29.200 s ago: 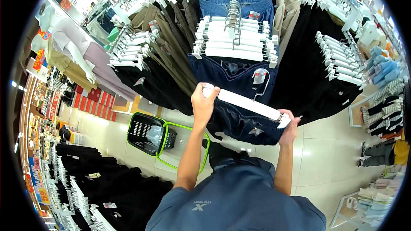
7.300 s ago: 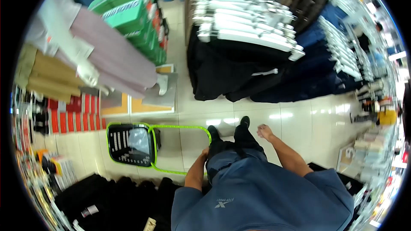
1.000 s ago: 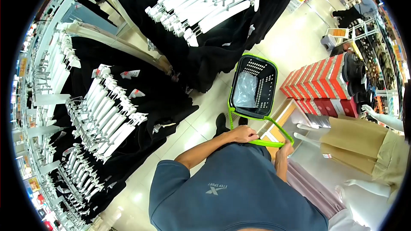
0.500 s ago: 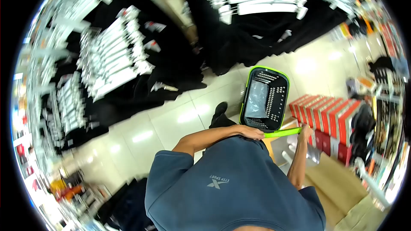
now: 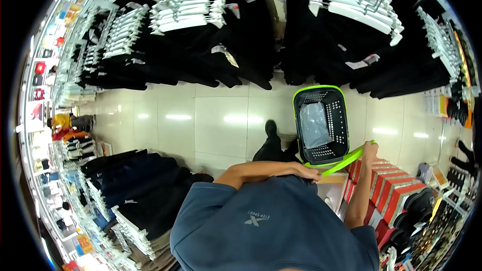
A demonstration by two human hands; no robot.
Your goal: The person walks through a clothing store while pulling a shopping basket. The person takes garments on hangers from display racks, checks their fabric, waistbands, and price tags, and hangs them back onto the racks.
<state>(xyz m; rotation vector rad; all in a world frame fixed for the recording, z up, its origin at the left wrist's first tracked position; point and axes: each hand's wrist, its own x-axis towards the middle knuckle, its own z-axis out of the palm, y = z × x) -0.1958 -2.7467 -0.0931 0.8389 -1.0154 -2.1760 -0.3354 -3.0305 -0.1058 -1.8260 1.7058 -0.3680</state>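
Note:
A black shopping basket (image 5: 335, 120) with a bright green rim hangs or stands in front of my body; I cannot tell whether it touches the floor. Inside lies a clear plastic package (image 5: 314, 125). The green basket handle (image 5: 346, 160) slants across the basket's near side. My left hand (image 5: 307, 171) is closed around its left end, near my waist. Farther out, my right hand (image 5: 370, 150) grips the right end.
Black garments (image 5: 186, 62) hang on white hangers along the far side. Dark trousers (image 5: 145, 185) hang at lower left. Stacked red-and-white shoe boxes (image 5: 389, 183) stand close by my right arm, with black shoes (image 5: 419, 203) beside them. Tiled floor (image 5: 221, 115) runs between the racks.
The view has turned, so the racks now run level across the top and trousers show at lower left. The handle's right end sits higher; both hands keep their grip.

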